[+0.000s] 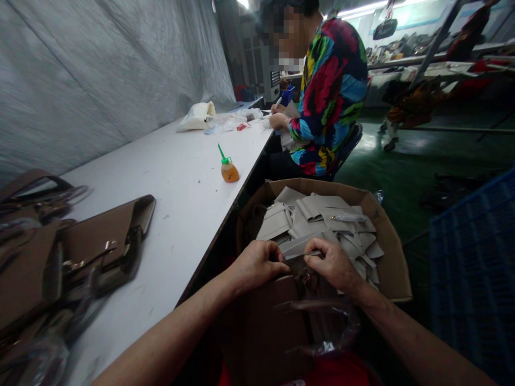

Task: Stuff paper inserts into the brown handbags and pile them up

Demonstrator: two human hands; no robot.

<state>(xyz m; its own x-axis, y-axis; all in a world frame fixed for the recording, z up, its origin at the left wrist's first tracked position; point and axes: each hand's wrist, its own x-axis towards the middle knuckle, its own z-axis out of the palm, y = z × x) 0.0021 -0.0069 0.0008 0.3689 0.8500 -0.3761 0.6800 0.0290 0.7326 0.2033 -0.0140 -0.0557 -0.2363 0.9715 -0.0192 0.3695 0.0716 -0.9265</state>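
A brown handbag (273, 321) rests on my lap, its handle wrapped in clear plastic (338, 327). At the bag's far end my left hand (259, 262) is closed in a pinch, thumb against fingertips. Opposite it, a short gap to the right, my right hand (332, 262) also pinches, with a thin edge showing at its fingertips. What either hand holds is too small and dark to make out. A small metal fitting (308, 281) shows dimly between and below the hands. Just beyond them, light grey leather-like pieces (322, 209) fill a box.
The cardboard box (388, 257) stands right of the white table (177, 187). Several brown bags (96, 236) lie on the table at left, with an orange oil bottle (230, 171) farther along. A co-worker (333, 91) sits beyond. A blue crate (475, 268) stands at right.
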